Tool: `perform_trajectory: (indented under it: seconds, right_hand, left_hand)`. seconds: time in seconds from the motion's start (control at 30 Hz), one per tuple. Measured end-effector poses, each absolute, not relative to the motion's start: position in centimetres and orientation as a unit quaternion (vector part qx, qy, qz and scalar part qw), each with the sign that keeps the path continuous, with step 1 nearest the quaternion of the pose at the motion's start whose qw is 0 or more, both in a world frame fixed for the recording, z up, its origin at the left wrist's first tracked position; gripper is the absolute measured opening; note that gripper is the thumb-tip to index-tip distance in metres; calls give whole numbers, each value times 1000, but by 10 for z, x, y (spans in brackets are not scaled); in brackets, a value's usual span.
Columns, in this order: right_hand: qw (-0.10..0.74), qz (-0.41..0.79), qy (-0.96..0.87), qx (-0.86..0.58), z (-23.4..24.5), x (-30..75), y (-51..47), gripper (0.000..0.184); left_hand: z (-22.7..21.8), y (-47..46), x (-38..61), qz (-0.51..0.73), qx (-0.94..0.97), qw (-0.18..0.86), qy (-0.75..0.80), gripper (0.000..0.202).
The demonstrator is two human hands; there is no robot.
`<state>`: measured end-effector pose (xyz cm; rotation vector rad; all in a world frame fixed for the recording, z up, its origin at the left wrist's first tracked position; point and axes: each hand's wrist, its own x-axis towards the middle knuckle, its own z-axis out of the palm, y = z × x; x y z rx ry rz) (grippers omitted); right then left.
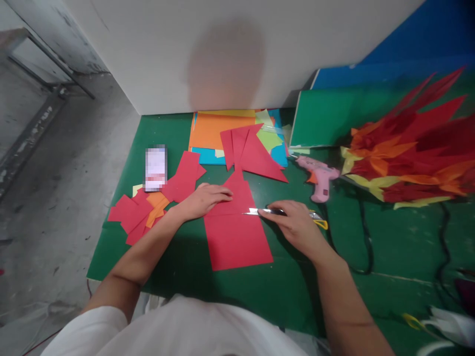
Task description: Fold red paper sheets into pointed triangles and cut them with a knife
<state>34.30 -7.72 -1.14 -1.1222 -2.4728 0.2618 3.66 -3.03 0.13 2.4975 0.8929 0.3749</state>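
My right hand (pixel 295 222) grips a utility knife (pixel 317 217) with a yellow end. Its bare blade points left and lies over a red paper sheet (pixel 239 242), at a line running across the sheet. Pressed flat on the upper left of that paper is my left hand (pixel 208 199), fingers stretched out and holding nothing. Cut red paper pieces (pixel 181 178) lie beyond and beside my left wrist, with a folded orange piece (pixel 158 205) among them. More angular red pieces (pixel 256 153) rest just above the sheet.
A pink glue gun (pixel 319 175) lies right of the paper, with a dark cable (pixel 366 237) on the green table (pixel 170 269). Coloured sheets (pixel 210 131) are stacked at the back. A phone (pixel 156 168) is at left, a red-orange paper flame shape (pixel 419 153) at right.
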Motion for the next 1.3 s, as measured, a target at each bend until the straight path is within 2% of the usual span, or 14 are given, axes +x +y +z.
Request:
perform_trajectory:
  seconds: [0.23,0.9,1.1,1.3]
  right_hand:
    - [205,82,-886,-407,-10,331,-79,38]
    - [205,75,-892,-395,-6,317,-84,34]
    - [211,97,-883,-407,-6,309,-86,35]
    - [219,131,-878,-405,-5,301,-87,26]
  left_hand:
    - [4,-32,39,103,904,239,339,43]
    - [4,-32,38,100,897,258,345,42]
    - [5,-32,39,104,897,253,347,41]
    - [5,-33,40,103,896,255,349,42]
